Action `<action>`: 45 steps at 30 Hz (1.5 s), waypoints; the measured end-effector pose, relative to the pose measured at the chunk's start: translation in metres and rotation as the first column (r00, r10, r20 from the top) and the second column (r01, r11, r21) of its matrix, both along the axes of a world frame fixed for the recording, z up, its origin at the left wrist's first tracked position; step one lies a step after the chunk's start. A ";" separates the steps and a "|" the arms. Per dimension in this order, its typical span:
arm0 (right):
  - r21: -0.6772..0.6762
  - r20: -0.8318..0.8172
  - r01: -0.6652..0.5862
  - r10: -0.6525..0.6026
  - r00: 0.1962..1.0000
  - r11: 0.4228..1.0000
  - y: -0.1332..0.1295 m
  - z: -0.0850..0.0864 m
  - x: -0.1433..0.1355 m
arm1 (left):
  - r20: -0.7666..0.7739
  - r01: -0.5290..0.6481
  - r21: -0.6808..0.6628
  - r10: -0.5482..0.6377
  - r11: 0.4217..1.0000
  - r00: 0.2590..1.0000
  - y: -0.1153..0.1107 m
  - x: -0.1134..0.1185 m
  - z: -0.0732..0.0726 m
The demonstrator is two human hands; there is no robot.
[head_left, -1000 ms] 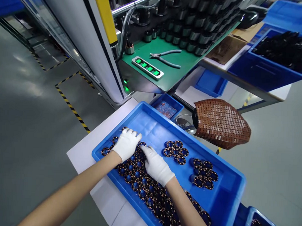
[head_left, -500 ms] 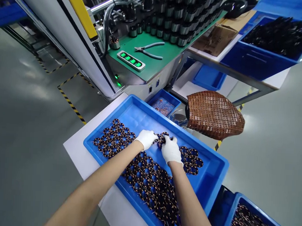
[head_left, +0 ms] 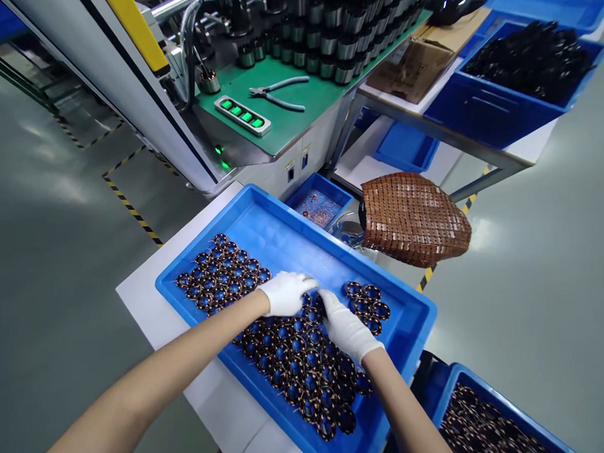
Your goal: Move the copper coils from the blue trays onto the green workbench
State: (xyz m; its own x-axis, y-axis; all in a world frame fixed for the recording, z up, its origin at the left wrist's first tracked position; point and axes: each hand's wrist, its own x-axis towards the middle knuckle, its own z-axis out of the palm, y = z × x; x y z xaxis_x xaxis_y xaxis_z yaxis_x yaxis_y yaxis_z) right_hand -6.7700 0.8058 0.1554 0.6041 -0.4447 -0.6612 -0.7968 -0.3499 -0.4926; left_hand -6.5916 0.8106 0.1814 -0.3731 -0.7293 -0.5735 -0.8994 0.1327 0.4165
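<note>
Both hands gloved in white. Left hand (head_left: pixel 288 293) and right hand (head_left: pixel 346 324) close around a few copper-wound rings (head_left: pixel 311 307) at the edge of the packed rows; finger closure unclear, partly hidden. Rings lie inside the blue tray (head_left: pixel 302 228), a smaller cluster (head_left: pixel 367 306) beyond the right hand. Tray sits on a white table (head_left: pixel 153 293). Pliers (head_left: pixel 280 94) on green worktop (head_left: pixel 226 140) ahead.

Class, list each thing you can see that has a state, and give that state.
Left hand: gloved, at the rings
Right hand: gloved, at the rings
Large tray: partly filled with rings
Buttons: lit green
Cutters: handles spread
Black-parts bin: uncovered, heaped
</note>
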 end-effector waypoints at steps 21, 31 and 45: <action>0.133 0.047 -0.010 0.004 0.999 0.991 0.009 0.014 -0.061 | 0.017 0.132 0.085 -0.134 0.988 0.991 0.020 -0.071 -0.007; -0.244 -0.340 0.128 -0.208 0.917 0.961 -0.003 0.026 -0.072 | 0.107 0.025 -0.096 -0.014 0.995 0.994 0.002 -0.101 -0.004; 0.022 -0.220 0.032 -0.026 0.975 0.999 -0.039 0.009 -0.093 | 0.046 0.189 0.033 -0.190 0.981 0.981 0.047 -0.144 -0.003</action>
State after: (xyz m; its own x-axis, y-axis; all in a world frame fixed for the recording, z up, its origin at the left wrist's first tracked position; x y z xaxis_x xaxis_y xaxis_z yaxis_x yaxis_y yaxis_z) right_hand -6.8633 0.7667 0.1643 0.4299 -0.4415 -0.7875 -0.8961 -0.3150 -0.3126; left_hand -6.7360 0.8575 0.1786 -0.4744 -0.6313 -0.6136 -0.8783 0.2916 0.3790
